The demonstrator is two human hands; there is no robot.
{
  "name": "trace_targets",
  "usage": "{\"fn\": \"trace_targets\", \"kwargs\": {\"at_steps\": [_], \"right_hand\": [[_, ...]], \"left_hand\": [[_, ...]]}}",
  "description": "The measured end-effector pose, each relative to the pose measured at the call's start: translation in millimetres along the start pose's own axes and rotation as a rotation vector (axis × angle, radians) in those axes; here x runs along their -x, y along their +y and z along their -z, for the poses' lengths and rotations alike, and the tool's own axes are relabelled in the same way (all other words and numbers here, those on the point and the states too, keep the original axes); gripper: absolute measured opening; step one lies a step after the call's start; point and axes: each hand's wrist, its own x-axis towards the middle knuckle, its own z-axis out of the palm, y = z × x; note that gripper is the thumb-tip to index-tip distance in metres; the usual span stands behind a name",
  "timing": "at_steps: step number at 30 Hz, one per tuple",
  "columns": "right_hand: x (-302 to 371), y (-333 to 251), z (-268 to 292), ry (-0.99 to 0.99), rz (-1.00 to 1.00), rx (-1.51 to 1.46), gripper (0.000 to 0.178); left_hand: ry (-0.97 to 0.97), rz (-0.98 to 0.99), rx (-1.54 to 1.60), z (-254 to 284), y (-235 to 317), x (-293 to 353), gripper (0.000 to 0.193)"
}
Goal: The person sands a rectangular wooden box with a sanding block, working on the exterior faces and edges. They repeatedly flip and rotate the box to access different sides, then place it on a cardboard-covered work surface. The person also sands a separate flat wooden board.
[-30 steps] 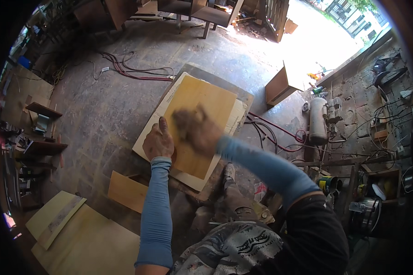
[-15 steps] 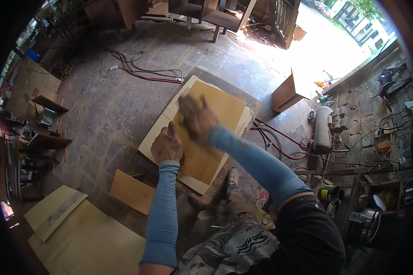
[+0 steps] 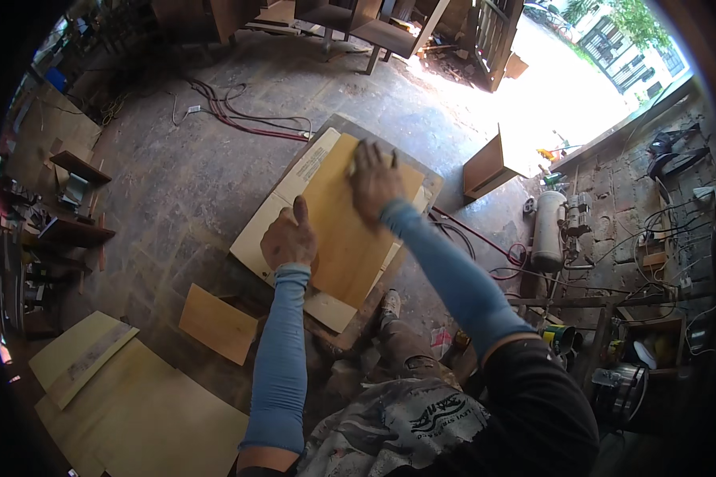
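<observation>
While the left hand (image 3: 289, 237) sits thumb-up at the left edge of the panel (image 3: 346, 246), the right hand (image 3: 376, 184) lies palm-down near its far end, fingers slightly apart, apparently rubbing the face. Whether either hand grips anything cannot be told. The panel lies on cardboard (image 3: 250, 245). Another stroke would call for even pressure and care at the near far edge; more open face lies toward the near end.

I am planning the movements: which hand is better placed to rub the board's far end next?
Probably the right hand: it is on the wooden board near that end, while the left hand is farther back, at the board's left edge.
</observation>
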Motion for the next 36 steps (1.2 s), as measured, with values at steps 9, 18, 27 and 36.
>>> {"fn": "trace_targets", "kwargs": {"at_steps": [9,18,27,36], "right_hand": [[-41.1,36.8,-7.1,0.071,-0.031,-0.059,0.060],[-3.9,-14.2,11.8,-0.145,0.767,-0.167,0.068],[-15.1,-49.7,-25.6,-0.087,1.063,-0.199,0.069],[18.4,-55.3,-10.1,-0.165,1.224,-0.251,0.068]], "left_hand": [[0.152,-0.136,0.531,-12.5,-83.4,-3.7,0.064],[0.222,0.774,2.059,-206.7,-132.4,76.1,0.049],[0.215,0.825,2.035,-204.1,-105.7,78.5,0.049],[0.250,0.824,2.027,-195.0,-105.3,79.0,0.048]]}}
